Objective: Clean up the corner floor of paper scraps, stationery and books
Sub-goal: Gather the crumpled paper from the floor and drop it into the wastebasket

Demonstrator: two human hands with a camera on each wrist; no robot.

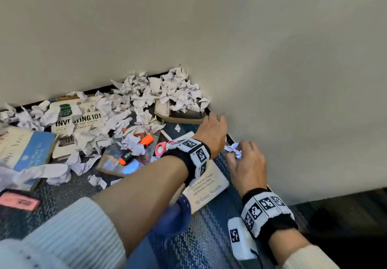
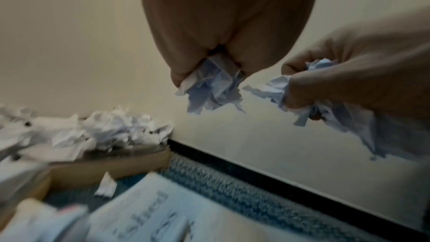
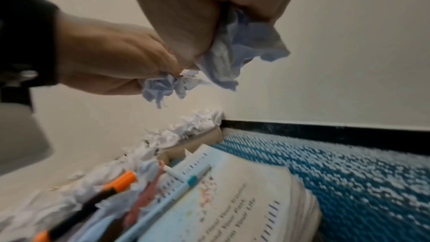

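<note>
Crumpled white paper scraps (image 1: 159, 92) are heaped in the floor corner, over and around several books. My left hand (image 1: 219, 126) hovers by the right wall and grips a wad of scraps (image 2: 214, 84). Just beside it, my right hand (image 1: 238, 151) grips another wad (image 3: 244, 47) close to the wall. Both hands are above the carpet. A white book (image 1: 207, 189) lies under my left wrist. An "Investing 101" book (image 1: 83, 119) and a blue book (image 1: 31, 151) lie at the left. Two orange highlighters (image 1: 146, 139) and pink scissors (image 1: 161, 148) lie mid-floor.
A dark book (image 1: 182, 114) lies in the corner under scraps. A pink eraser (image 1: 18, 201) sits at the near left, and a blue rounded object (image 1: 176, 216) lies under my left forearm. The walls meet the blue carpet (image 1: 209, 237) at a black baseboard (image 3: 325, 132).
</note>
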